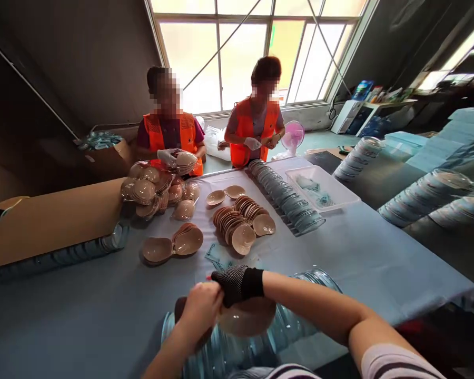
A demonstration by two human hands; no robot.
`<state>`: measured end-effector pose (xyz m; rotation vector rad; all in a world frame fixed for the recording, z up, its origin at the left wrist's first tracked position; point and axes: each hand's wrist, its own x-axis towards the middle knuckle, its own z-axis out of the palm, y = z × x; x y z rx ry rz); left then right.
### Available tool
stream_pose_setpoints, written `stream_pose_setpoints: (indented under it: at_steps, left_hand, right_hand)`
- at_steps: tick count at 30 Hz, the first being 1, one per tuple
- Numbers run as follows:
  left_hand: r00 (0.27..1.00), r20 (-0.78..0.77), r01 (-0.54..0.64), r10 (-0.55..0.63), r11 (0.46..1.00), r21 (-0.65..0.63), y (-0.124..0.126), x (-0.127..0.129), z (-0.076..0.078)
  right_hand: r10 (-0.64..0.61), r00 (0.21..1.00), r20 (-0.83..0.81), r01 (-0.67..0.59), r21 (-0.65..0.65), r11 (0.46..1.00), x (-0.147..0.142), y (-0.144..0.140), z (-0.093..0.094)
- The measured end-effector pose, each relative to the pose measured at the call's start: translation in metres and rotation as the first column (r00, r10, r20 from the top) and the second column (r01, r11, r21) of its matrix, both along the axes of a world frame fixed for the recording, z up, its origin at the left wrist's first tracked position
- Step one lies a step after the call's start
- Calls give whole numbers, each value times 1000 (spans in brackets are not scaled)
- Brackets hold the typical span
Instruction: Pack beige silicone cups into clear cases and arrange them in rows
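My left hand [200, 310] is bare and closed around the edge of a beige bra cup insert [248, 317] at the bottom centre. My right hand [235, 283], in a black glove, pinches the same insert from above, its fingertips meeting my left hand. Both hands hover over a row of clear plastic trays [229, 350] lying on the blue table [379, 252]. A small printed packet [217, 256] lies just beyond my hands.
Piles of beige inserts [240, 221] and bagged inserts [154, 189] lie mid-table, with a long stack of clear trays [288, 197] and a white tray [319, 187]. Two people in orange vests [169, 134] [253, 129] work at the far end. Cardboard [51, 221] lies left.
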<state>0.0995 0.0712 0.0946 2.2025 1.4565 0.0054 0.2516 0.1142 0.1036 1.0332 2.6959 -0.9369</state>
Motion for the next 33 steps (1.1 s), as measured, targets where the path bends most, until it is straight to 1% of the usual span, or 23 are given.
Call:
stream_pose_setpoints:
  at_steps: [1,3,4,6,7,9,11,12,13,15,18,22,25,28,31,33]
  left_hand:
    - [998,58,-23,27,997,-78,-11,10,-8]
    - [978,198,-5,57,968,-251,-31,34,-25]
    - [962,264,23,68,944,-329,-40,47,-33]
    - [924,366,70,110,893,-444,-55,75,-44]
    - [905,402,76,142,874,-480,-61,88,-48]
    - [872,439,55,218,846,-530,-71,111,-48]
    - [856,441,31,271,824,-566,-80,128,-43]
    - [857,432,23,282,815,-579,-83,135,-39]
    - [860,425,24,281,811,-585,-86,140,-35]
    - [863,429,34,266,816,-576,-89,146,-28]
    - [849,456,56,265,814,-578,-86,149,-23]
    - [822,502,100,267,801,-590,-79,152,-22]
    - [850,488,122,200,826,-551,-79,153,-20]
    - [880,446,102,161,854,-510,-83,150,-19]
    - [890,421,78,172,854,-514,-85,144,-21]
    - [889,425,66,170,871,-488,-81,139,-23]
  right_hand:
    - [46,995,84,-44,-34,998,15,-5,-1]
    - [113,966,231,-97,-80,992,49,-15,-6]
    - [132,955,264,-111,-94,989,67,-19,-8]
    - [181,946,268,-149,-135,979,102,-26,-14]
    - [219,943,250,-181,-164,970,117,-28,-18]
    - [307,934,181,-265,-223,938,141,-33,-25]
    - [357,931,80,-320,-295,900,159,-38,-31]
    - [355,934,27,-326,-334,884,166,-41,-33]
    - [331,943,-10,-312,-366,877,172,-44,-36]
    - [252,967,-34,-245,-391,887,181,-49,-39]
    - [155,987,-43,-160,-352,922,193,-53,-36]
    - [69,995,-69,-86,-279,957,208,-59,-17]
    - [16,1000,-21,-21,-254,967,209,-70,-5]
    - [-42,999,16,45,-217,975,199,-83,-8]
    - [-110,994,19,111,-142,984,191,-89,-18]
    - [-189,981,48,192,-66,979,190,-90,-21]
